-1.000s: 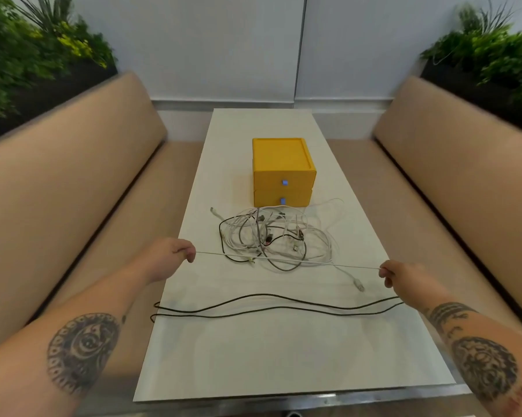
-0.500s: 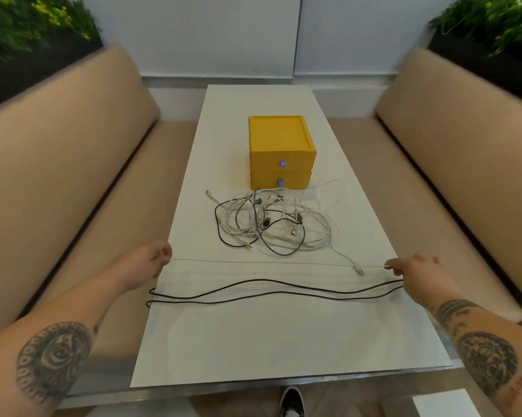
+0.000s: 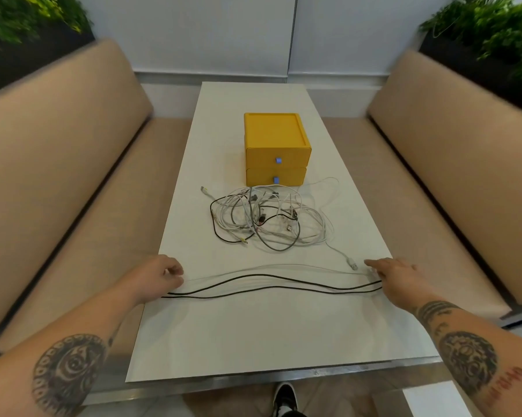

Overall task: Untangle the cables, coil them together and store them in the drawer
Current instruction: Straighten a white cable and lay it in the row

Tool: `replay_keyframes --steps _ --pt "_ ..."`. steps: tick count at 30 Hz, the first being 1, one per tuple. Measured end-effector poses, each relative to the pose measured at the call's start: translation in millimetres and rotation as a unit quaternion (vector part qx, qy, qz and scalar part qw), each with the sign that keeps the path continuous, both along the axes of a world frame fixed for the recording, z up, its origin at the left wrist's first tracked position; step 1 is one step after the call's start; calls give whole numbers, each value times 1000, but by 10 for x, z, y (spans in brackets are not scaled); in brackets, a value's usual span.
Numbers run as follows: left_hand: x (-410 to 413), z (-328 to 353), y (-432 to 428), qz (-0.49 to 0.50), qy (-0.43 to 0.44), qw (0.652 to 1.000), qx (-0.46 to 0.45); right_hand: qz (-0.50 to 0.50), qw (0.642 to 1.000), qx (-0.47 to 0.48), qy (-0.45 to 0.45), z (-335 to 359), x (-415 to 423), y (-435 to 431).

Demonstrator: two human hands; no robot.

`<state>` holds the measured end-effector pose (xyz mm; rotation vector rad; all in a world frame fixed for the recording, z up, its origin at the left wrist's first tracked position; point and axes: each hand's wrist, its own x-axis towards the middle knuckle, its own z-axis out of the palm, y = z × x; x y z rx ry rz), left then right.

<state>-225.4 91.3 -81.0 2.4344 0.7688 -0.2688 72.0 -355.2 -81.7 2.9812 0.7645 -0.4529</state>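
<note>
While the white cable (image 3: 271,269) lies left-to-right beside the black cable (image 3: 271,285) on the table (image 3: 253,341), left hand (image 3: 160,275) pinches one end; right hand (image 3: 395,276) touches the other, fingers straight (drawers (image 3: 276,164) closed, tangle (image 3: 268,221) in front).

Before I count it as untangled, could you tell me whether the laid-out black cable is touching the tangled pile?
Apart. The head view shows a strip of bare table between the black cable and the tangled pile.
</note>
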Motion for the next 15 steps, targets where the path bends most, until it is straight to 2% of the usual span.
replay_keyframes --steps 4,8,11,15 --pt "150 -22 -233 -56 -9 998 2 -11 998 39 43 -6 -142 148" --pt "203 -141 -405 -111 -1 991 75 81 996 -5 28 -21 -322 156" --pt "158 -169 -411 -109 -35 990 82 103 994 1 -23 -31 -364 88" --pt "128 -112 -433 -70 -52 994 72 100 995 6 -24 -105 -298 41"
